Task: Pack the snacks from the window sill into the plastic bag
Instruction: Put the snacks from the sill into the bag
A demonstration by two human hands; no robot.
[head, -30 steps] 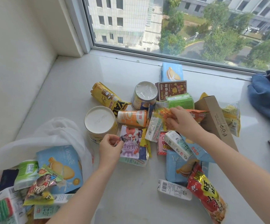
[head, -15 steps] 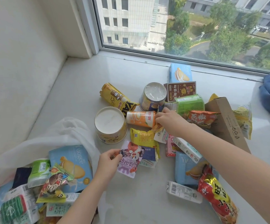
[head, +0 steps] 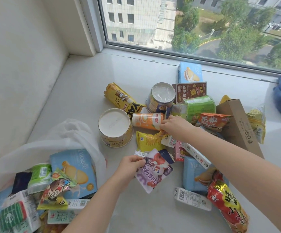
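Near the window sill's [head: 79,91] front edge, the left hand [head: 128,167] pinches a purple pouch [head: 155,174] beside the plastic bag [head: 66,137]; farther back, the right hand [head: 175,126], fingers curled, touches the orange can [head: 146,121] amid the snacks

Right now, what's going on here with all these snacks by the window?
A person is packing snacks from the window sill into a white plastic bag at the left, which already holds several packets and boxes. The left hand pinches a purple and white pouch by its edge, lifted toward the bag. The right hand reaches into the pile, its fingers at the orange can lying on its side. Many snacks remain on the sill.
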